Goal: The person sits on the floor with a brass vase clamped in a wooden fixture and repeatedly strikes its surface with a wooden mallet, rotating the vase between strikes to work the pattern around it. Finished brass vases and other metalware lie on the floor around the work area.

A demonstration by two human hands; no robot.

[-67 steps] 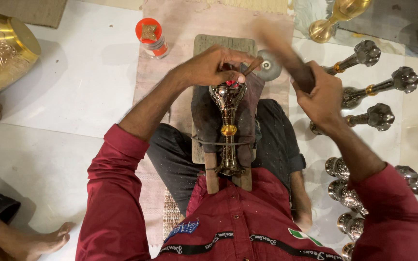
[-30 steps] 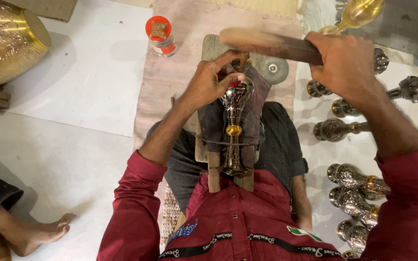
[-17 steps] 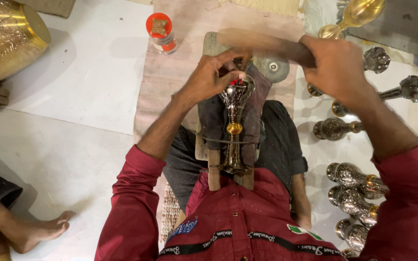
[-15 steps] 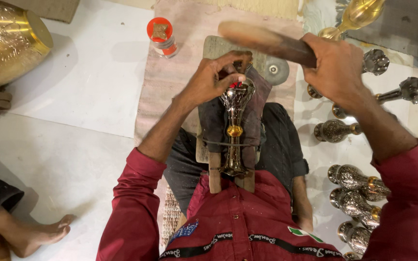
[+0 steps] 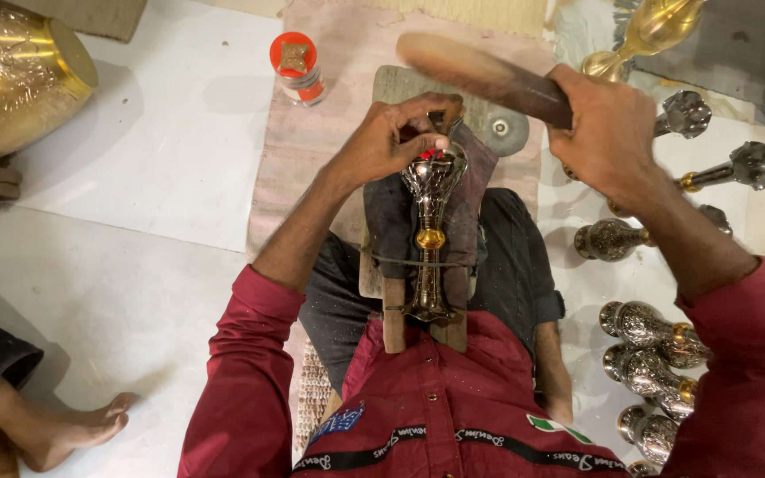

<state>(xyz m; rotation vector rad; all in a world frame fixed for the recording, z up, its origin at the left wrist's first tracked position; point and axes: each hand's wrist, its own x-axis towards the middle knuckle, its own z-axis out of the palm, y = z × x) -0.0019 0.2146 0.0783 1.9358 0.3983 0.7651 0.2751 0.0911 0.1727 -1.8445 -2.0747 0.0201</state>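
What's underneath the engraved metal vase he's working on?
The engraved vase lies on a dark cloth over wooden strips across the lap, tied by a thin cord. The left hand covers its top end; what lies below the cloth is hidden.

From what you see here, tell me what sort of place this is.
Likely a floor-level metal craft workshop: an engraved metal vase clamped on wooden slats, a wooden mallet raised in the right hand, and rows of similar finished vases lying alongside.
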